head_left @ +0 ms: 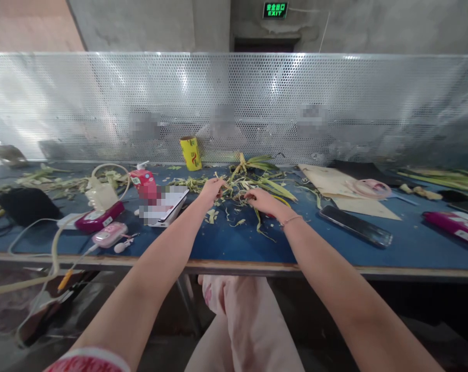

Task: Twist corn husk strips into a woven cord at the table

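Both my arms reach out over a blue worktable (226,243). My left hand (210,189) is closed in a pinch on thin pale-green leaf strips (234,187) from a loose pile (257,178) at the table's middle. My right hand (261,200) lies just to the right of it, fingers curled on the same strips, with something red partly hidden beneath it. Cut scraps of leaf (234,219) lie scattered in front of both hands.
A yellow can (191,153) stands at the back by the perforated metal screen (234,103). Left: a red bottle (145,183), a white box (167,206), pink gadgets (109,233), cables, a black pouch (26,205). Right: a dark phone (356,226), cardboard sheets (334,183), a tape roll (371,188).
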### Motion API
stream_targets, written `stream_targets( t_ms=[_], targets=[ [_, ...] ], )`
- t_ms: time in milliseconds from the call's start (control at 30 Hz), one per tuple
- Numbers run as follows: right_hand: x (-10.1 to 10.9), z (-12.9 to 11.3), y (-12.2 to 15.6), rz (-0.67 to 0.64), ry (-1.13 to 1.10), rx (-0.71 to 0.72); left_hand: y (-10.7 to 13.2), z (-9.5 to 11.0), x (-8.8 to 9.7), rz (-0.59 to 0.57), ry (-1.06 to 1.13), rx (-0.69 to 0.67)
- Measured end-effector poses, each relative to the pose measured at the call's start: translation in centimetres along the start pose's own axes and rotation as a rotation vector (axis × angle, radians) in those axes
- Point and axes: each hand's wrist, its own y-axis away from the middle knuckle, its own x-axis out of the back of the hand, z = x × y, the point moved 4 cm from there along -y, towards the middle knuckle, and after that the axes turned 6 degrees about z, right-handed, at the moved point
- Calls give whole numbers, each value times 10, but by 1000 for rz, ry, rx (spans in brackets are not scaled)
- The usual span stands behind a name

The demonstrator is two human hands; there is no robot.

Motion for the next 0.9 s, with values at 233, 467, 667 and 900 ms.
stream_targets(
  t_ms=[233,467,667,900],
  targets=[
    [18,9,6,-83,76,-133,3,4,1,29,44,14],
    [23,14,8,-18,32,-188,-8,7,19,199,153,-37],
    [8,-10,4,142,26,161,-8,6,19,231,97,-87],
    [-21,-25,-4,51,232,168,5,12,11,168,65,-120]
  ],
)
